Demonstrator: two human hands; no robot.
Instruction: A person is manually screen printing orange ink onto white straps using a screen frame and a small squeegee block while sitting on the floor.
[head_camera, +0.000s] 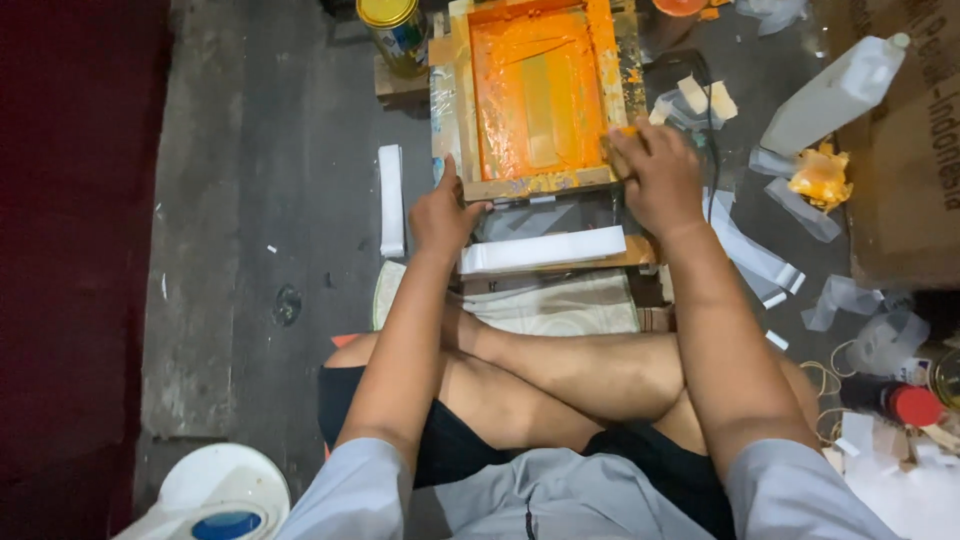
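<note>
Left hand (440, 215) and right hand (655, 175) grip the near corners of the ink-covered printing frame (540, 95); wet orange ink could smear if the frame slips.

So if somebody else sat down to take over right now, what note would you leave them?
Left hand: grips the near left corner of the wooden screen-printing frame.
Right hand: rests on the near right corner.
Frame: lies flat on the floor; its screen is coated in orange ink.
White strips: stacked just before the frame; another white strip lies to the left.
Done: ink is spread across the screen.
Left: cannot tell whether anything is printed beneath it.
</note>
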